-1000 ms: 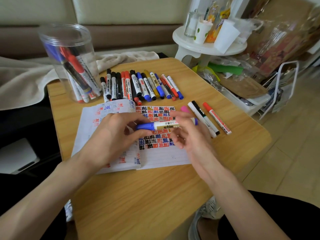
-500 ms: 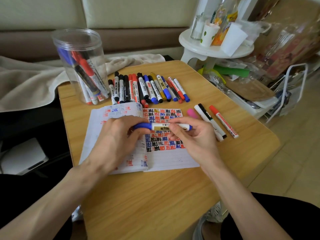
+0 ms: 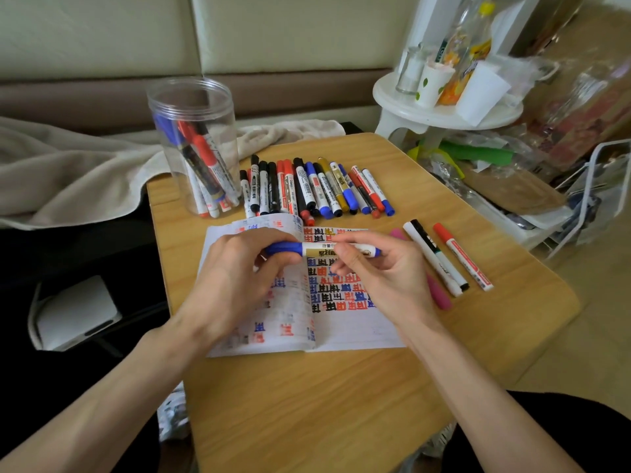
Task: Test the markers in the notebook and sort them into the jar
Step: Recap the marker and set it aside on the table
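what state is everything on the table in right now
notebook, open, right page partly filled with test marks
blue marker, capped, held level over the notebook
left hand, grips the marker's blue cap
right hand, pinches the marker's barrel
jar, upright, open top, several markers inside
row of markers, lying side by side next to the jar
red marker, capped, lying right of the notebook

A pale sofa with a beige blanket sits behind the wooden table. A cluttered white stool stands to the right, on light flooring.
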`<action>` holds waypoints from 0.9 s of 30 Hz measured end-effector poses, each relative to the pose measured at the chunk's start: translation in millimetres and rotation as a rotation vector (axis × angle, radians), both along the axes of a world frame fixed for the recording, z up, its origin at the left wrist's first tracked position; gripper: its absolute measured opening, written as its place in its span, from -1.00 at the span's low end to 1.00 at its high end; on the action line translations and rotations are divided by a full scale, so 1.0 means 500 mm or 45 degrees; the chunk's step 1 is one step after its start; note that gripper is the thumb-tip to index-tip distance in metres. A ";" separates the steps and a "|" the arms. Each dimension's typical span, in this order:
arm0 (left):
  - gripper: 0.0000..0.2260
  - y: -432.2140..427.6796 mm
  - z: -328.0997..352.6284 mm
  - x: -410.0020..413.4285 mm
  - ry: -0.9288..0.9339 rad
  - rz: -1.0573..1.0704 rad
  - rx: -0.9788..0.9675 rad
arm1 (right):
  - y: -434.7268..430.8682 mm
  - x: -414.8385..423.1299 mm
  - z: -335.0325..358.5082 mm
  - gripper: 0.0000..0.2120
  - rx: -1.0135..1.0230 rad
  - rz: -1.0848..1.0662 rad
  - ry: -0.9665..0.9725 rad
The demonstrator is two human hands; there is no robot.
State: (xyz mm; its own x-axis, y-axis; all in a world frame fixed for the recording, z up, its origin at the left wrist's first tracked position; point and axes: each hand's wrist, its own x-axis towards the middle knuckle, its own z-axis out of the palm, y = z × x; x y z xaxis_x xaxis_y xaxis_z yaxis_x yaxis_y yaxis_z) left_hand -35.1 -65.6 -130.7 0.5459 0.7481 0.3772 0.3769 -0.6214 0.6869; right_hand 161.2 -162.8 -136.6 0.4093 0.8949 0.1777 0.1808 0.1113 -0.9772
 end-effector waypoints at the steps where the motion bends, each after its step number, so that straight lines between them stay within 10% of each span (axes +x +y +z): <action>1: -0.84 0.007 0.006 -0.004 -0.013 -0.027 -0.031 | 0.005 0.002 0.004 -0.80 -0.008 0.028 0.014; 12: -0.88 0.065 0.124 -0.055 -0.661 0.134 -0.113 | 0.083 -0.027 0.020 -0.63 -0.056 0.133 0.246; 27: -0.69 0.265 0.279 -0.059 -0.417 0.388 0.267 | 0.149 -0.070 -0.017 -0.78 -0.055 0.191 -0.063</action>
State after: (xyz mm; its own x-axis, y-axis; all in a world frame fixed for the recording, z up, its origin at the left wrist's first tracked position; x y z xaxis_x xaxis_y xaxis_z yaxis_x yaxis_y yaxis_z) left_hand -64.5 67.1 8.8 0.1417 0.7451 0.6517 0.3482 -0.6538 0.6718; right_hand 126.0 -88.3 -145.2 0.2625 0.9525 0.1542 0.2133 0.0986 -0.9720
